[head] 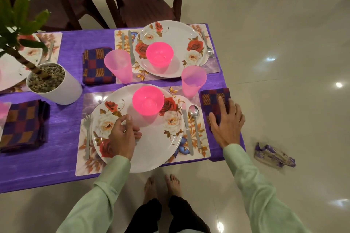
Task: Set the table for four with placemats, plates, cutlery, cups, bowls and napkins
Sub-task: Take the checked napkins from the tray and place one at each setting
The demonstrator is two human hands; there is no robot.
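Head camera: we press our right hand (227, 125), fingers (220, 102) straight and spread, flat on the checked napkin (209, 98) at the right edge of the counter (62, 125) beside the near placemat (203, 136), while our left hand (123, 136) hovers over the flowered plate (153, 149), fingers loosely curled and holding nothing.

place: home dining room | cues: dining table (62, 51), wooden chairs (144, 0), potted plant (47, 81), tiled floor (284, 62)

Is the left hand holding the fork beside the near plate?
No, the fork lies untouched on the placemat while the left hand hovers over the plate.
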